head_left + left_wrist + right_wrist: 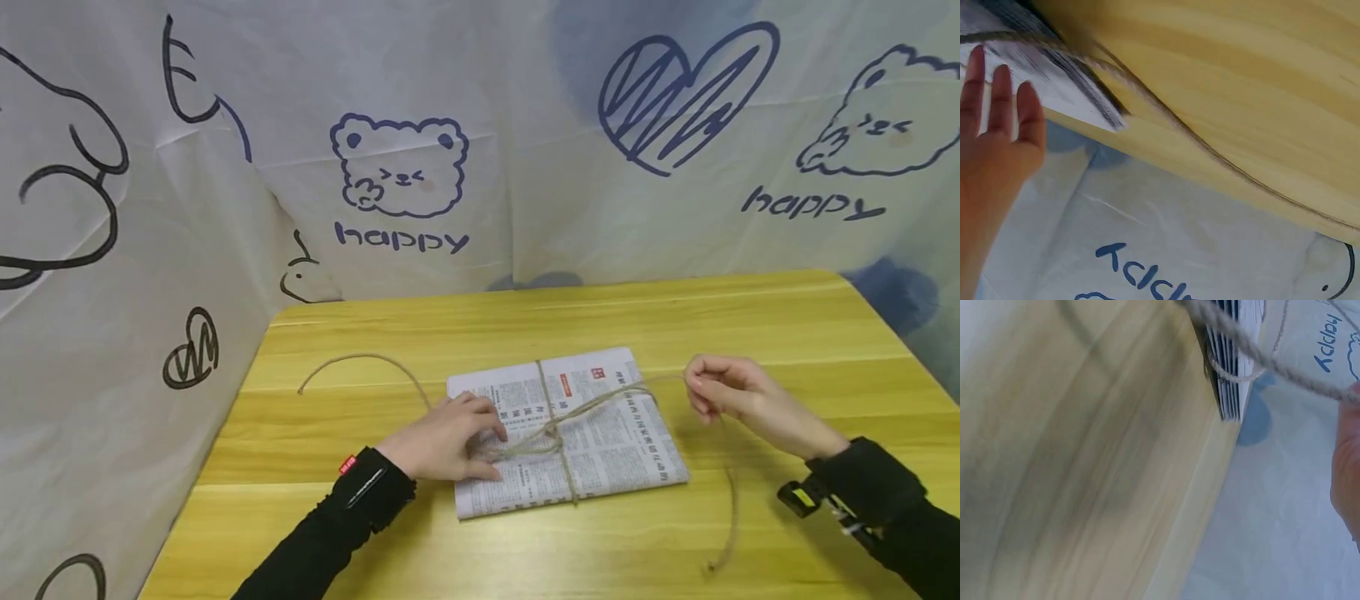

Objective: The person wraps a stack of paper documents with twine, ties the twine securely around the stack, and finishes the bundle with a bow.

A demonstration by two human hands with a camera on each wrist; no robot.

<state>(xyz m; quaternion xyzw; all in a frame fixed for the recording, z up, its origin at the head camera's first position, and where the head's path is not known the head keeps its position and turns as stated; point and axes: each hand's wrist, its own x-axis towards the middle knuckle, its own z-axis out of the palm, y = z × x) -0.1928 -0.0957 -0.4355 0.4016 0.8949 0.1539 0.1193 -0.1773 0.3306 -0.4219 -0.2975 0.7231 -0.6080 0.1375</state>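
Observation:
A flat stack of folded newspaper (622,454) lies on the table, bound crosswise with brown twine (592,406) that crosses near its middle. Across the stack's left end rests my left hand (442,437), thumb and fingers spread; in the left wrist view its fingers (1001,100) look straight beside the twine (1191,134). Off the right side, my right hand (738,396) pinches a length of twine drawn out from the stack, and the loose end (731,508) hangs below it. The right wrist view shows that twine (1291,375) taut past the layered paper edge (1229,394).
Another loose twine end (367,357) curves over the wooden table (337,533) to the left of the stack. A white cloth (525,183) printed with bears and hearts hangs behind the table and along its left side.

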